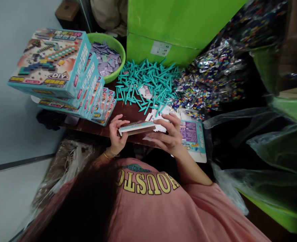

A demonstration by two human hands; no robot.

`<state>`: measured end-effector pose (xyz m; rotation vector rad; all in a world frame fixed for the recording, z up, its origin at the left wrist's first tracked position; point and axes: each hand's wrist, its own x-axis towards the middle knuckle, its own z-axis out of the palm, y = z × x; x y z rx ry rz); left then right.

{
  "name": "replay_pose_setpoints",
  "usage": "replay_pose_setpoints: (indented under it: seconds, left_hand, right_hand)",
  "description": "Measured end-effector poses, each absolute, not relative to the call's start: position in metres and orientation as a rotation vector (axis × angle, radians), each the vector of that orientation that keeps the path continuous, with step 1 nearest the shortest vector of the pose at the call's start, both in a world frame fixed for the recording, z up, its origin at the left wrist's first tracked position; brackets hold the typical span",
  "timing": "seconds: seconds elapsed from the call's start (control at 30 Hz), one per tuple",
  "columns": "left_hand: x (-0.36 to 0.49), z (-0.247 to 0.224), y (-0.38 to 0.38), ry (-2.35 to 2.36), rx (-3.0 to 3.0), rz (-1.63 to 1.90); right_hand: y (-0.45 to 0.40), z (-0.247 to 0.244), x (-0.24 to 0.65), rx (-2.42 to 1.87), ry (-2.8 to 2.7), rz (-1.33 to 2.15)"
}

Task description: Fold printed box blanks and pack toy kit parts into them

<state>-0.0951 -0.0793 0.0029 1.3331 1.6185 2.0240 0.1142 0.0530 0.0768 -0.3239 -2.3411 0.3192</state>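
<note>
In front of my chest, my left hand (117, 132) grips one end of a small flat cardboard box (138, 127), thumb below and fingers on top. The box is pale blue outside with a printed face, and its near side shows a dark opening. My right hand (170, 132) is at the box's other end, its upper fingers at the edge. A small pale purple piece (149, 138) shows at its lower fingertips, partly hidden. Under and beside that hand lie white printed papers (161, 126) and a flattened blue and purple carton (192, 134).
Stacked printed boxes (62, 67) stand at the left. Behind them is a green basin (123, 57) of purple packets (107, 60). Teal plastic sticks (148, 80) are heaped mid-table before a big green box (178, 27). Bags of colourful beads (211, 77) pile up at the right.
</note>
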Motion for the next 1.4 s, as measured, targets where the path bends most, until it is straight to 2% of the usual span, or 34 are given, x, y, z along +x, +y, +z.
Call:
replay_pose_setpoints:
  seconds: [0.27,0.87,0.97,1.27,1.4]
  left_hand:
    - [-0.098,0.001,-0.077,1.641,1.286,1.971]
    - [-0.102,0.007,-0.073,1.642,1.256,2.001]
    - [-0.103,0.007,-0.072,1.642,1.179,1.982]
    - [-0.109,0.012,-0.064,1.624,1.195,1.917]
    - [-0.109,0.017,-0.067,1.666,1.352,1.754]
  right_hand:
    - [0.057,0.075,0.1,-0.596,-2.456,0.543]
    - [0.059,0.058,0.127,-0.764,-2.082,0.546]
    - [0.053,0.044,0.124,-0.891,-1.984,0.728]
    - [0.037,-0.002,0.098,-1.044,-1.584,1.578]
    - [0.04,-0.006,0.089,-0.96,-1.561,1.682]
